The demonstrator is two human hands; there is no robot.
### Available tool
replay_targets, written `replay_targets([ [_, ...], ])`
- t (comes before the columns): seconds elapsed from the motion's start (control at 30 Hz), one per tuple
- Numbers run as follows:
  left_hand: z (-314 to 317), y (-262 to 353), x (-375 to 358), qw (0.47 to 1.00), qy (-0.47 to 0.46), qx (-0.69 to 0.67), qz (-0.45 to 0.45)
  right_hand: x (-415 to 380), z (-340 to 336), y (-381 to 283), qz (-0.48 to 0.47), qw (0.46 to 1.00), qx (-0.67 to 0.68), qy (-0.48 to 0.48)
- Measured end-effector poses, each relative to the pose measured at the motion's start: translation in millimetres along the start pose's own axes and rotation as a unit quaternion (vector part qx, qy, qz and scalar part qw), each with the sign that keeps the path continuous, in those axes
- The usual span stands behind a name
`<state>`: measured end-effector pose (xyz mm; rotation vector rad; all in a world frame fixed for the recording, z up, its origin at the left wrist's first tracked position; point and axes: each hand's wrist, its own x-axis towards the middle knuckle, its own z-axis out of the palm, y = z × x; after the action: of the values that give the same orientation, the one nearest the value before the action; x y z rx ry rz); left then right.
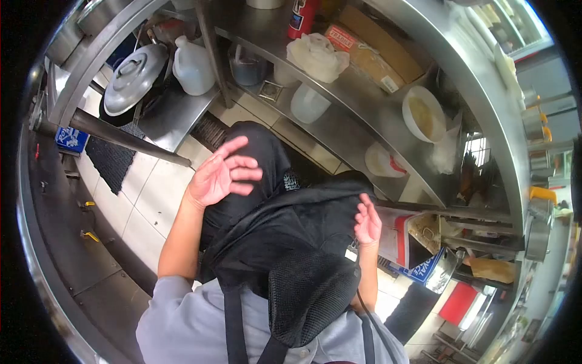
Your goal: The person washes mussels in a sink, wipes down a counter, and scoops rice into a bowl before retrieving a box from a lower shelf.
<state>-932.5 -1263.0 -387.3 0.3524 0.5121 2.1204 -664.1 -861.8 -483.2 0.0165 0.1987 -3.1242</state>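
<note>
My left hand (224, 175) is raised above my bent knee, palm turned up, with its fingers spread and nothing in them. On the other side, my right hand (368, 222) is also empty, its fingers loosely stretched out beside the edge of the black apron (303, 212). The apron drapes over my lap, and neither hand clearly grips it. A black mesh piece (312, 294) covers part of my chest. Near my right hand stands a large red-and-white container (397, 239) with a dark opening.
Metal shelves (357, 121) ahead carry a white bowl (423, 114), a cardboard box (370, 54), a crumpled white bag (318, 56) and a white tub (310, 103). At left are a lidded pot (134, 79) and a plastic jug (194, 67). Black mats (111, 159) lie on the tiles.
</note>
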Motion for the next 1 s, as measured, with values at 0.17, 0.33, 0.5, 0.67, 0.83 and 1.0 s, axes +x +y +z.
replay_targets([
  [0.17, -65, 11, -20, 0.981, -0.07, -0.146, -0.105, -25, -36, -19, 0.042, 0.991, 0.125, 0.03],
  [0.33, -132, 24, -18, 0.991, -0.026, -0.085, -0.103, -114, -94, 46, -0.108, 0.834, -0.218, 0.494],
  [0.5, -120, -26, -40, 0.879, 0.353, 0.265, -0.178, -178, -104, 119, -0.121, 0.815, -0.193, 0.533],
  [0.67, -96, -25, -21, 0.852, 0.312, 0.314, -0.278, -179, -102, 153, -0.13, 0.813, -0.251, 0.509],
  [0.83, -48, -31, 5, 0.837, 0.384, 0.351, -0.169, -146, -75, 72, -0.121, 0.806, -0.309, 0.491],
  [1.0, -19, -42, 21, 0.754, 0.398, 0.522, -0.016, -169, -46, 46, -0.052, 0.79, -0.38, 0.478],
])
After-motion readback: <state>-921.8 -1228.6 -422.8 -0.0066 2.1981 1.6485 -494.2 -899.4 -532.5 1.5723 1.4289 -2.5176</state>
